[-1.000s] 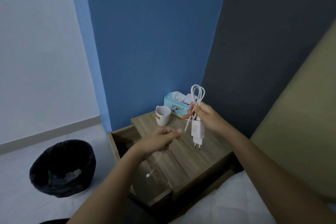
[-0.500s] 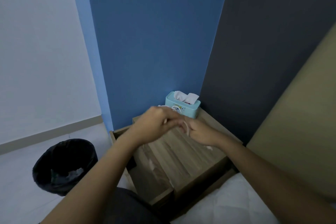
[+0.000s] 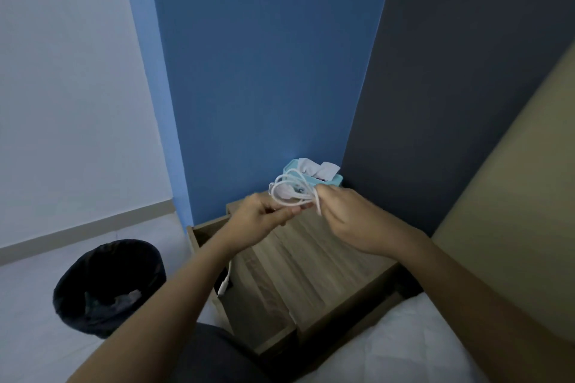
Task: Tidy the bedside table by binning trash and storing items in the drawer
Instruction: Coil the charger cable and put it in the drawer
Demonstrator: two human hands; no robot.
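Observation:
Both hands hold a white charger cable (image 3: 291, 194) above the wooden bedside table (image 3: 314, 267). My left hand (image 3: 264, 218) pinches the cable's strand. My right hand (image 3: 348, 221) grips the coiled loops, which stick up to its left. The charger's plug body is hidden in my right hand. The cable's loose end (image 3: 224, 284) dangles below my left forearm over the open drawer (image 3: 199, 232). The white mug is hidden behind my hands.
A light blue tissue box (image 3: 311, 174) stands at the table's back by the blue wall. A black lined bin (image 3: 110, 286) with some trash sits on the floor at the left. A white mattress (image 3: 404, 345) lies at the lower right.
The hands met over the table and then drew apart a little. The cable loops, held upright with the plug hanging a second ago, now lie sideways between both hands.

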